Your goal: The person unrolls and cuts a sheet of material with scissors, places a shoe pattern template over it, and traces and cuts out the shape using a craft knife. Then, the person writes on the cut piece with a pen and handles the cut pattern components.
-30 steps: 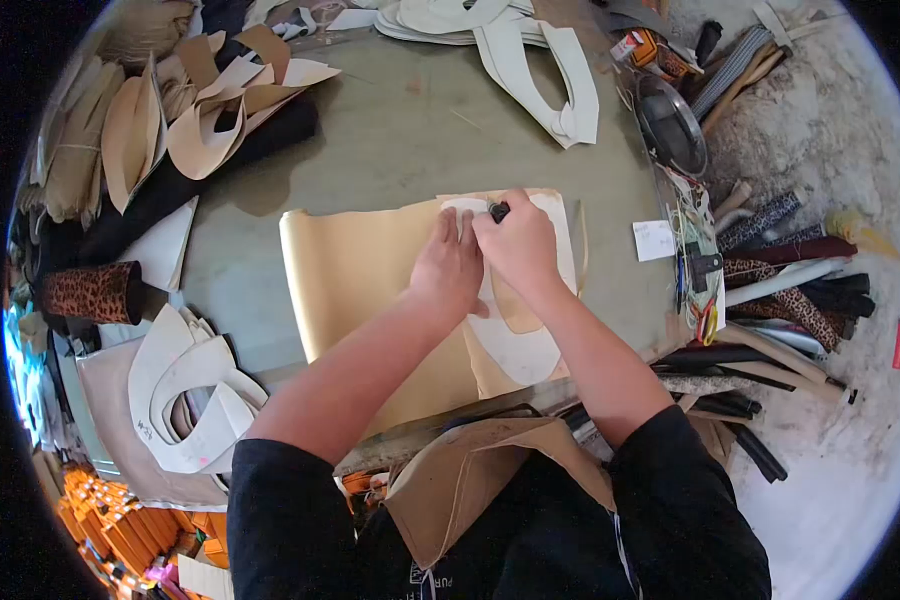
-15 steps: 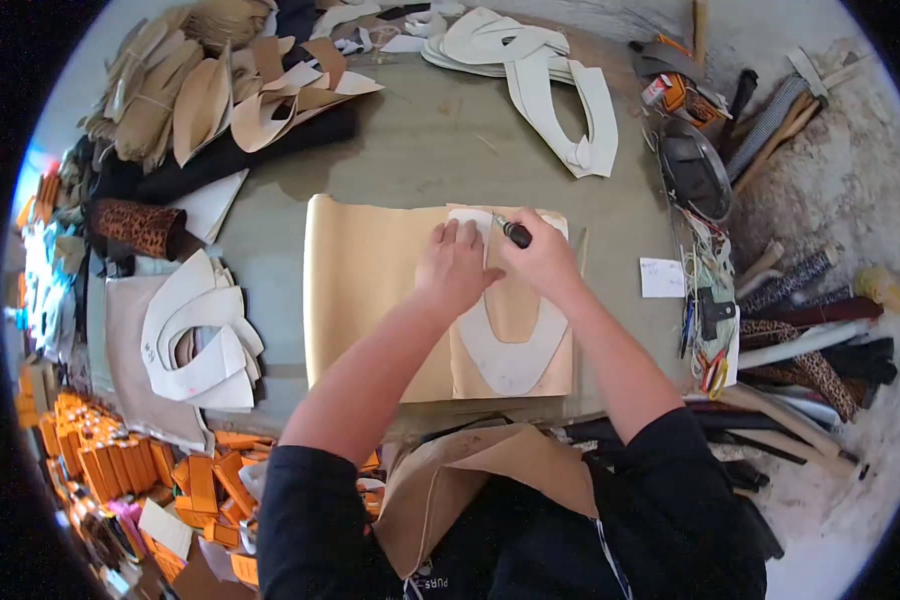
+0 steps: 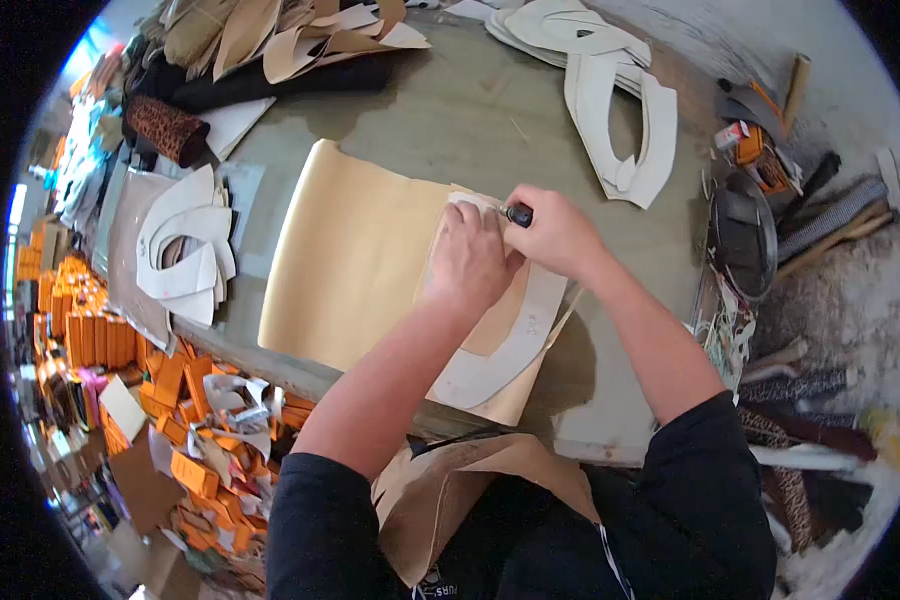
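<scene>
A pale U-shaped template (image 3: 490, 372) lies on a tan sheet (image 3: 355, 250) on the worktable. My left hand (image 3: 467, 255) rests flat over the template's left arm, fingers stretched toward its top end. Close beside it, my right hand (image 3: 555, 232) is closed around a black-handled knife (image 3: 519, 214). The knife's metal tip points left at the upper end of the template, by my left fingertips. Exactly where the tip meets the sheet is hard to see. At the sheet's right edge a narrow tan strip (image 3: 562, 322) sticks out.
White curved pieces are stacked at left (image 3: 182, 262), with more white pieces (image 3: 595, 100) at the back right. Brown and tan pieces (image 3: 340, 50) lie at the back left. Orange boxes (image 3: 90, 342) crowd the lower left. A black round tray (image 3: 742, 235) sits by the right edge.
My view has turned, so the table and sheet appear tilted. My right hand is closer to my left, and the knife tip is nearer the top of the template's left arm.
</scene>
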Tool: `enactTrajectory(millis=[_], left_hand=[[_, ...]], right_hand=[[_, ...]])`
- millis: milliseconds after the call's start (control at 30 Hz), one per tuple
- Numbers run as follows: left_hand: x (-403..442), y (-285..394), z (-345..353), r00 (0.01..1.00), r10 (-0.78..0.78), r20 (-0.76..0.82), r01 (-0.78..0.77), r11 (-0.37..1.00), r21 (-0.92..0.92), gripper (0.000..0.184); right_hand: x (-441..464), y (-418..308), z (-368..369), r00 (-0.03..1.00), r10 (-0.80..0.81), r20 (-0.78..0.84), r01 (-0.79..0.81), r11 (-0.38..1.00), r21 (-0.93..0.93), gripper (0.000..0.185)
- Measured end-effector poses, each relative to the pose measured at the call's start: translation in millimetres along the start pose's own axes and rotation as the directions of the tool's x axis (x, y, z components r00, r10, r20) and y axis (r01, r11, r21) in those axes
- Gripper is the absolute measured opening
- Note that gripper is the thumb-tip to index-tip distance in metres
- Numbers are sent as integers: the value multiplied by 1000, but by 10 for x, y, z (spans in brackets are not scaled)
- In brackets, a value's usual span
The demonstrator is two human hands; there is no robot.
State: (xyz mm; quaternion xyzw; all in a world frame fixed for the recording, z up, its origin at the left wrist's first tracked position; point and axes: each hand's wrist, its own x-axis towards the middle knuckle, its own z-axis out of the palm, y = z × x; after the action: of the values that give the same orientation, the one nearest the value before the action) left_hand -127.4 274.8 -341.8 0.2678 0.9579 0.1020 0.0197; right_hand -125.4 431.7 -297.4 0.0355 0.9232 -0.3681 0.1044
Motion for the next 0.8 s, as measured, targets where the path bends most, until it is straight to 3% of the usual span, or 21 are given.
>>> enactTrajectory(millis=[67, 133, 333, 467, 600, 700, 767, 800], left_hand=[[28, 59, -134, 994, 29, 109, -33, 999, 40, 63], [65, 32, -1, 994, 18, 109, -21, 999, 32, 66], [50, 70, -174, 989, -34, 142, 35, 999, -5, 66], [52, 106, -197, 983, -64, 171, 82, 992, -99, 63], [-4, 76, -144, 985, -75, 158, 97, 986, -138, 64], [-18, 89, -118, 994, -77, 81, 86, 990, -113, 61], [40, 67, -151, 942, -62, 330, 95, 992, -84, 87], [0, 74, -94, 944, -59, 323, 91, 992, -85, 87]], right_hand=[[86, 75, -35, 997, -67, 32, 66, 997, 30, 34], [280, 91, -102, 965, -238, 115, 240, 971, -10, 34], [678, -130, -209, 865, -336, 371, 407, 904, -131, 34], [694, -174, -132, 860, -375, 347, 443, 885, -142, 33], [644, -255, -11, 906, -340, 252, 371, 925, -87, 33], [640, -277, 18, 918, -324, 228, 354, 930, -102, 33], [616, -276, 70, 927, -306, 214, 337, 933, -125, 34], [579, -283, 113, 944, -285, 167, 306, 945, -116, 32]])
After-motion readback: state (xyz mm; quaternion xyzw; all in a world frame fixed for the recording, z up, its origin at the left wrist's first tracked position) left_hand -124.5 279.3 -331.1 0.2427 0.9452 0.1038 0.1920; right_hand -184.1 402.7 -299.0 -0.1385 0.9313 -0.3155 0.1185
